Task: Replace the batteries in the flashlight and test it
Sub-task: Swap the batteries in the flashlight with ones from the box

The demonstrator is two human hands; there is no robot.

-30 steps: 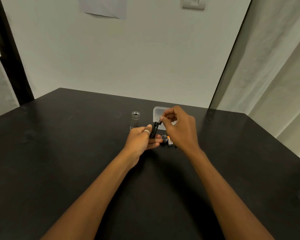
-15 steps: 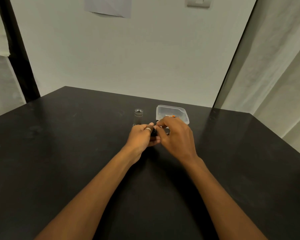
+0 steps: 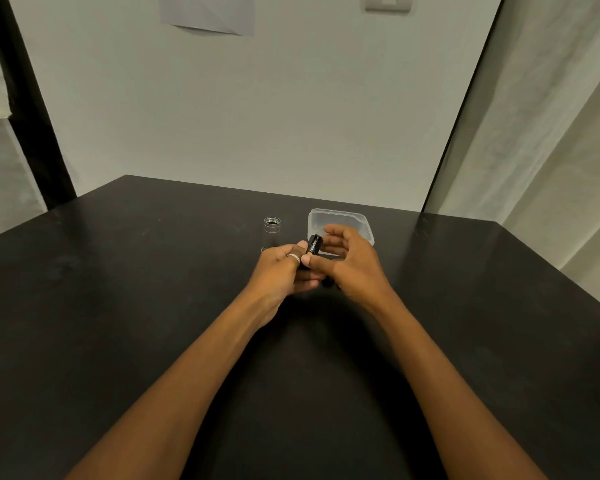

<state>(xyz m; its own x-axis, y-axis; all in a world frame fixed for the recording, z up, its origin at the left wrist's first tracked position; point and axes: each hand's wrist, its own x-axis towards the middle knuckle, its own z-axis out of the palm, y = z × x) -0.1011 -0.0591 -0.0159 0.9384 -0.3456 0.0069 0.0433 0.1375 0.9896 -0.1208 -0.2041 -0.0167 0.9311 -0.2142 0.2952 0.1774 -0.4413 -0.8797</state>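
My left hand [image 3: 280,268] grips the lower end of a black battery holder [image 3: 314,244], which tilts up and away with white lettering showing on a battery in it. My right hand [image 3: 350,265] is just to its right. Its thumb rests against the holder's lower part and its fingers are spread loosely behind it. The silver flashlight body [image 3: 272,233] stands upright on the black table [image 3: 153,306], open end up, just beyond my left hand.
A clear plastic container [image 3: 340,219] sits behind my right hand, partly hidden by it. A small dark part [image 3: 329,283] lies on the table under my right hand. A white wall and curtains close the far and right sides.
My right hand pushed a battery down into the holder, then spread its fingers. The holder now stands out between both hands. The loose batteries on the table are hidden.
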